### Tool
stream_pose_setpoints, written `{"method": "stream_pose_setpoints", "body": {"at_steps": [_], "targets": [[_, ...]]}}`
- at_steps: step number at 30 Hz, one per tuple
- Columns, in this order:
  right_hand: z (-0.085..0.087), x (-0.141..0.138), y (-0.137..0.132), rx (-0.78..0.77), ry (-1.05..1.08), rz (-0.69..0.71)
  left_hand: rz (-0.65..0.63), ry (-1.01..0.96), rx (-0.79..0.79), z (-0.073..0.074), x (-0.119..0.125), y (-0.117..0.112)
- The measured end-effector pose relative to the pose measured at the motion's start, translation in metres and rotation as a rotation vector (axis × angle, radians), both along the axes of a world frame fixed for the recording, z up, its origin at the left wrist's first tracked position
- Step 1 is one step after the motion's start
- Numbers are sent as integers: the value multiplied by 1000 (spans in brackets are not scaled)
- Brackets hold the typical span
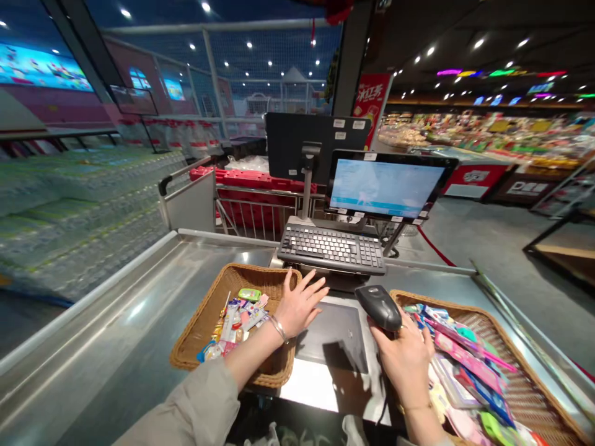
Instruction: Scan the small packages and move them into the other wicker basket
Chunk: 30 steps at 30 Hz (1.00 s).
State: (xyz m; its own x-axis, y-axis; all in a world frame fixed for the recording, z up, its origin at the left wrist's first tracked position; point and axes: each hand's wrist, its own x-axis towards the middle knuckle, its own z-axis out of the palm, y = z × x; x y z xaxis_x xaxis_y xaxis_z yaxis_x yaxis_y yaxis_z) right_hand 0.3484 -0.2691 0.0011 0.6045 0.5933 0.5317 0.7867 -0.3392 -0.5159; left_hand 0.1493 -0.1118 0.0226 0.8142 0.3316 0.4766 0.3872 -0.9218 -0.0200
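Observation:
A black handheld barcode scanner is gripped in my right hand, above the near left edge of the right wicker basket. Several packaged small goods, among them a pink package, fill that basket. My left hand has its fingers spread and holds nothing. It hovers over the right rim of the left wicker basket. Inside lie small colourful packets and a green item. Between the baskets, a dark flat panel is set into the counter, with hand shadows on it.
A black keyboard stands behind the panel, below a lit monitor and a second screen's dark back. The metal counter has raised edges. Plastic bags hang at its near side. Stacked bottles stand left.

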Motion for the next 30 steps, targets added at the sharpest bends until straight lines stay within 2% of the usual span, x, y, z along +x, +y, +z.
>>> {"method": "stream_pose_setpoints", "body": {"at_steps": [10,15,20,30], "targets": [[-4,-36,33,-49,33,183,173,19,-75,-20,-53,6],[-11,-52,46,-76,74,233,282,23,-138,-32,-81,10],[-15,-64,56,-120,124,292,364,59,-138,-40,-107,14],[-29,-77,62,-177,158,352,442,223,-222,-59,-135,34]]}}
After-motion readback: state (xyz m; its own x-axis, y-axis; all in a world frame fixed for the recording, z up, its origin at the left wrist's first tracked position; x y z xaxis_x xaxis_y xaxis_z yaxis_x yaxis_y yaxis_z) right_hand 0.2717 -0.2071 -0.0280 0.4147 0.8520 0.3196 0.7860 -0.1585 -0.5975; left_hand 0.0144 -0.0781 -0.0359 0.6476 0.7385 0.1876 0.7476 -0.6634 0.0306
